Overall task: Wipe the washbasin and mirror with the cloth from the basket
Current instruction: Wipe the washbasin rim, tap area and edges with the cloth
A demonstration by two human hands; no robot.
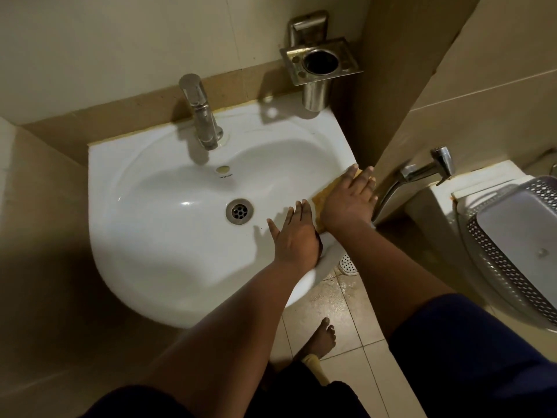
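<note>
A white washbasin (168,224) fills the middle of the view, with a steel drain (239,211) at its bottom. A yellow-orange cloth (321,200) lies on the basin's right rim. My right hand (346,200) presses flat on the cloth, fingers spread, covering most of it. My left hand (294,233) rests flat on the rim just beside it, fingers apart, touching the cloth's near edge. The grey basket (494,254) stands at the right on the toilet cistern. No mirror is in view.
A chrome tap (200,116) stands at the basin's back. A steel tumbler holder (319,63) hangs on the wall behind. A hand sprayer (422,170) sits right of the basin. A tiled wall corner juts in at the right. My bare foot (321,339) is on the floor tiles.
</note>
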